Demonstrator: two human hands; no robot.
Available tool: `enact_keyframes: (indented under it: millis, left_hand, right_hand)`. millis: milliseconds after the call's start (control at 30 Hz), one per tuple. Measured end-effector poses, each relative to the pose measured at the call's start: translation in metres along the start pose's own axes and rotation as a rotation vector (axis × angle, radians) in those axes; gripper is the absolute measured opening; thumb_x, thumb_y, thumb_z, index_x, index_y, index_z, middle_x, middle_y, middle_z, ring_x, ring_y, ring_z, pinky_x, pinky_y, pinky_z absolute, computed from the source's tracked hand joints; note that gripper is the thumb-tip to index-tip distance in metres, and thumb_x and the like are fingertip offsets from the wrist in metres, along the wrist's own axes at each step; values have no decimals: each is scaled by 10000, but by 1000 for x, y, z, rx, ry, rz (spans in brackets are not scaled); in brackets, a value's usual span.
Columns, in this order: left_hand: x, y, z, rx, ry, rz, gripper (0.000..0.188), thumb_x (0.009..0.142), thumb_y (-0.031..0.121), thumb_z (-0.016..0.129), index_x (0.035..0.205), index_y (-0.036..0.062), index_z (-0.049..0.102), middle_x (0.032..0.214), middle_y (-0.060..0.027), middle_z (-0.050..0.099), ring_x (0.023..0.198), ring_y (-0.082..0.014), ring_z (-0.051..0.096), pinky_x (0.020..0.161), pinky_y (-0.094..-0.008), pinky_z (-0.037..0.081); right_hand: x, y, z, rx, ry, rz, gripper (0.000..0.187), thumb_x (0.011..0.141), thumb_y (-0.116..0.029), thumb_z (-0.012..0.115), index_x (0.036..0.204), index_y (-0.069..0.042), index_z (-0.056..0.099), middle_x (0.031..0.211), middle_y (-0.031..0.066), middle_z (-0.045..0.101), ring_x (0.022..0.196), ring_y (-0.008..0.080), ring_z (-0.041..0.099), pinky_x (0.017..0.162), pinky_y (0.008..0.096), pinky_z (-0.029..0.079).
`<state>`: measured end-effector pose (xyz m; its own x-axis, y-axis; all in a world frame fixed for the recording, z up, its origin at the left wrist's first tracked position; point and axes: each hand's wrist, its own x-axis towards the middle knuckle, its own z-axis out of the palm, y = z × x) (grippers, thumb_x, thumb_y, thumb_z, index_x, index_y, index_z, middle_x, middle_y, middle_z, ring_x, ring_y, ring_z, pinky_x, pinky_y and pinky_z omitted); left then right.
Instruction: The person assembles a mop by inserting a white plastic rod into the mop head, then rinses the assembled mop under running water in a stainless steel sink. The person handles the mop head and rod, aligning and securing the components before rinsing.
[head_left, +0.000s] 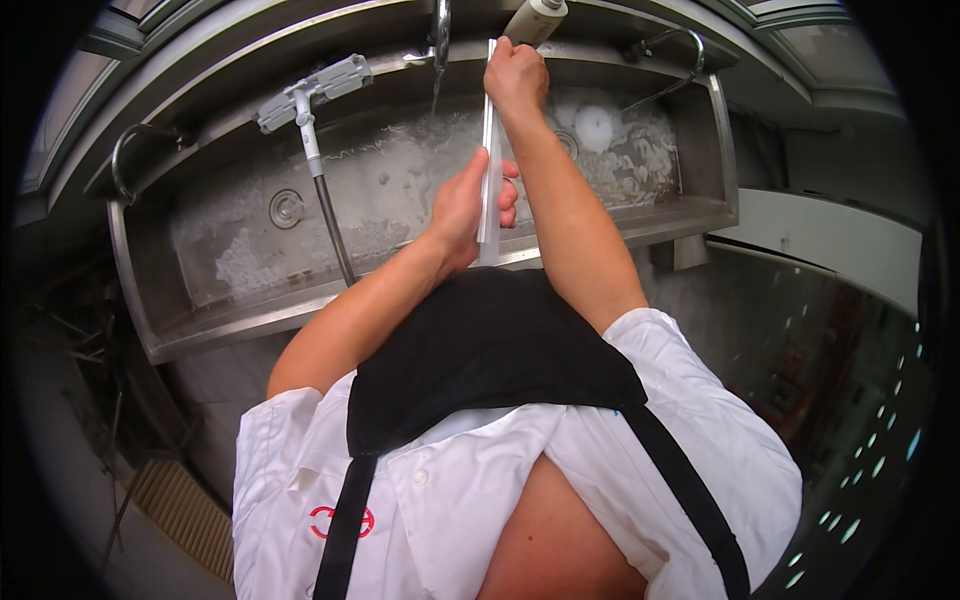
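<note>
My left hand (pixel 463 208) is closed around the lower part of a long, narrow white strip with a translucent edge (pixel 489 150). Higher up, my right hand (pixel 518 80) grips the same strip near its far end, fingers curled. The strip stands nearly straight away from my body over the front and middle of a long metal sink (pixel 345 285). Just beyond my right hand is a grey-beige bottle with a white cap (pixel 535 24), partly hidden by that hand; whether they touch I cannot tell.
A grey-white flat cleaning head (pixel 314 93) on a pole (pixel 335 230) leans across the sink's left part. Water runs from the middle tap (pixel 441 35). Curved taps stand at left (pixel 122 160) and right (pixel 690 50). Foam (pixel 645 150) and a round drain (pixel 286 208) show in the basin.
</note>
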<state>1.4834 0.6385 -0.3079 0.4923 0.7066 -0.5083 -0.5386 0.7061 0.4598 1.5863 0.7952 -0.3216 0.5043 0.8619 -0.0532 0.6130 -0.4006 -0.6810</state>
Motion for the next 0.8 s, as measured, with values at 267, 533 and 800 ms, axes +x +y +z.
enact_keyframes:
  millis: [267,533,800]
  left_hand:
    - [-3,2,-7,179,8,-68,496,1062,533,309,902,111,515,635,5,464,496,-120,415,474,-279,364]
    - [3,-1,-9,265,66,-96,468,1057,526,336,911,110,492,618,-4,454,467,-124,409,427,-277,343]
    - [1,-1,-2,347,119,-93,467,1057,506,353,872,105,501,577,-21,469,438,-152,431,430,-297,372]
  right_hand:
    - [3,1,0,38,47,-32,496,979,-344,449,907,82,692,947,282,702,948,448,675,865,497,514]
    - [11,23,9,78,86,15,449,977,-311,489,916,87,687,970,285,699,954,438,677,878,483,512]
    - [23,38,16,88,34,-46,433,987,-312,478,915,60,687,906,251,704,918,422,686,853,466,527]
